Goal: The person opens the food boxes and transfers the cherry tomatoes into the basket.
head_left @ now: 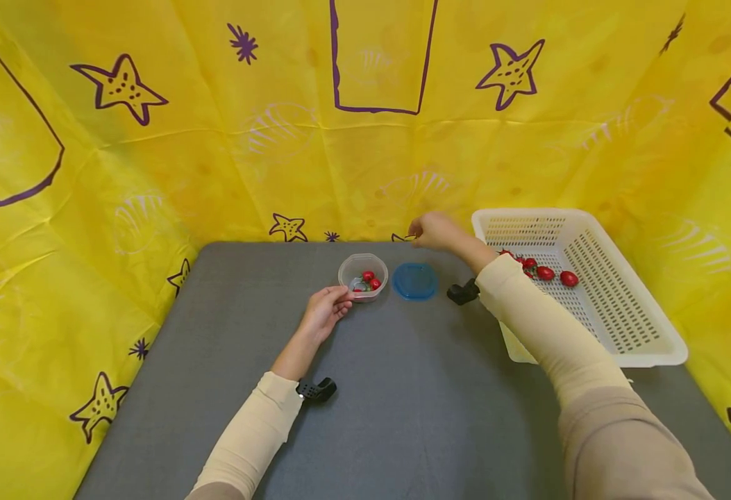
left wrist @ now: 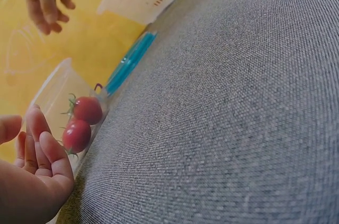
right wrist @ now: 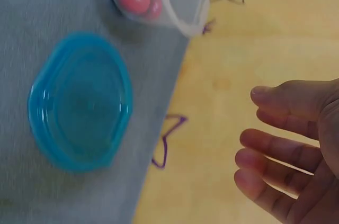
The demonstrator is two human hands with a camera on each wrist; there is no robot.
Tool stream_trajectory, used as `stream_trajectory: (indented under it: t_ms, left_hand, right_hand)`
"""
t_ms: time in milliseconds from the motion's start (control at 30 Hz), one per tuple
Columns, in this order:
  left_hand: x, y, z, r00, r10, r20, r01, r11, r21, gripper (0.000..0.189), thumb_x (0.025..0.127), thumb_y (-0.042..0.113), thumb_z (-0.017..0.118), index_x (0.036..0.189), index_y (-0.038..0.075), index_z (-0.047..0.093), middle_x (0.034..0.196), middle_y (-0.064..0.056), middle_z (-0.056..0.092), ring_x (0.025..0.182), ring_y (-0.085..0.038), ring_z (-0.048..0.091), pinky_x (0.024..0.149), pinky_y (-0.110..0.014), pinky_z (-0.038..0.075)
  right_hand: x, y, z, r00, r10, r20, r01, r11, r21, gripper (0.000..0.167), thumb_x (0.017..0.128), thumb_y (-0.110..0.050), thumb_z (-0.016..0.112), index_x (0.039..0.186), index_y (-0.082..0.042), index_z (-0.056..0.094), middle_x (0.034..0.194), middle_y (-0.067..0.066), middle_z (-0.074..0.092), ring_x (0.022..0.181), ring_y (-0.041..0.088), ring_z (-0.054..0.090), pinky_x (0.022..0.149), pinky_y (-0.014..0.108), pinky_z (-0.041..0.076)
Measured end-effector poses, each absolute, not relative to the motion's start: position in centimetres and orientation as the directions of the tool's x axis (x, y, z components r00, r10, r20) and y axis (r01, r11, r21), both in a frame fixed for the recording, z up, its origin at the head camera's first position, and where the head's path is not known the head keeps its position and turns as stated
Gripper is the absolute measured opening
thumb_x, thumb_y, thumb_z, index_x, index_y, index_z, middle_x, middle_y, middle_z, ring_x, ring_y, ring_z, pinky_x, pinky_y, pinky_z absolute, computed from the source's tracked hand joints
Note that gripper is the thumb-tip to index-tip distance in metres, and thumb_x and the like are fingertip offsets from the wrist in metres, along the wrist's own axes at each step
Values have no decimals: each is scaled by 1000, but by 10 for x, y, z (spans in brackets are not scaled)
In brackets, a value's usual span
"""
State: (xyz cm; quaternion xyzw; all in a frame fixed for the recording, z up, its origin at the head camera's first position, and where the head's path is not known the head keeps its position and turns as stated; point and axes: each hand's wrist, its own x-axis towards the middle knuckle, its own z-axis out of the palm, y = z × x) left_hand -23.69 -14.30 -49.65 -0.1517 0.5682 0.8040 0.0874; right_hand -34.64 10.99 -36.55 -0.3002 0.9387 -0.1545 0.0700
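Note:
My left hand (head_left: 326, 312) is at the near left side of a small clear plastic container (head_left: 350, 267), thumb and fingers pinching its rim. Inside it lie a few red cherry tomatoes (head_left: 375, 284); two with green stems show through the wall in the left wrist view. Just right of the container a blue lid (head_left: 415, 281) lies flat on the table. Above and beyond the lid, my right hand (head_left: 434, 231) hovers with loosely bent fingers (right wrist: 275, 147) spread apart and nothing between them. It touches neither lid nor container.
A white perforated basket (head_left: 634, 305) stands at the right, partly behind my right forearm, with several cherry tomatoes (head_left: 545, 273) in it. The grey tabletop (head_left: 228, 312) meets a yellow patterned curtain (head_left: 215, 173) at the back and sides.

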Motion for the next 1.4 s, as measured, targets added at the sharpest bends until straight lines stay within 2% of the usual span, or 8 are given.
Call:
stream_trajectory:
  t_ms: [200,600,733,833,933,1033,1200,1400]
  left_hand:
    - [-238,-144,-497,-935,-34,-354,-324,-330,887,11,99,12,53,103,2,57,72,5,68,64,-7,58,65,-21,46]
    - [-238,-144,-496,-939,-21,-344,-318,-333,887,10,100,12,53,102,3,56,71,6,68,63,-5,59,65,-20,47]
    - [-239,-144,-497,-937,-23,-348,-319,-346,882,7,99,11,53,96,6,57,70,6,68,62,-6,59,64,-21,47]
    - [-239,-144,-498,-937,-24,-349,-320,-347,882,8,99,11,54,93,8,58,70,5,68,62,-6,58,64,-21,47]
    - [-239,-145,-498,-938,-23,-347,-318,-349,882,9,99,10,54,91,8,58,69,5,68,62,-6,58,64,-21,47]
    - [-239,-145,-497,-940,-18,-340,-313,-348,884,9,99,10,54,93,6,59,70,6,68,62,-6,58,64,-21,47]
    - [-240,-146,-497,-937,-17,-348,-322,-343,883,7,99,11,54,97,5,58,69,6,68,63,-6,58,65,-21,47]
    - [-239,-146,-499,-932,-31,-361,-329,-346,879,7,98,10,55,99,4,58,69,5,67,62,-7,58,64,-20,47]
  right_hand:
    - [-339,80,-375,-778,-621,-96,-558,753,-347,28,89,-18,68,111,-2,68,106,15,70,99,29,64,90,42,50]
    - [-324,31,-400,-687,-707,-169,-623,693,-364,23,88,-13,68,108,-1,70,103,12,70,93,26,62,87,38,52]
    - [-323,21,-406,-669,-712,-213,-628,695,-349,20,86,-12,69,103,-2,72,95,9,70,82,20,58,74,31,51]
    - [-322,15,-410,-654,-715,-247,-647,698,-307,14,84,-8,68,96,-4,72,84,5,66,72,17,53,64,26,45]
    - [-322,10,-414,-637,-719,-278,-679,694,-241,8,82,-5,66,87,-6,71,77,2,61,68,16,48,60,26,39]
    - [-321,5,-416,-638,-707,-305,-689,701,-185,9,84,-5,64,88,-7,71,80,3,60,71,17,47,65,29,42]
    - [-320,0,-421,-636,-702,-322,-692,703,-164,12,88,-7,64,96,-6,73,95,8,70,80,20,54,81,35,51]
    - [-321,-2,-432,-630,-714,-306,-701,692,-171,10,87,-6,64,89,-7,73,89,6,70,77,18,53,79,34,51]
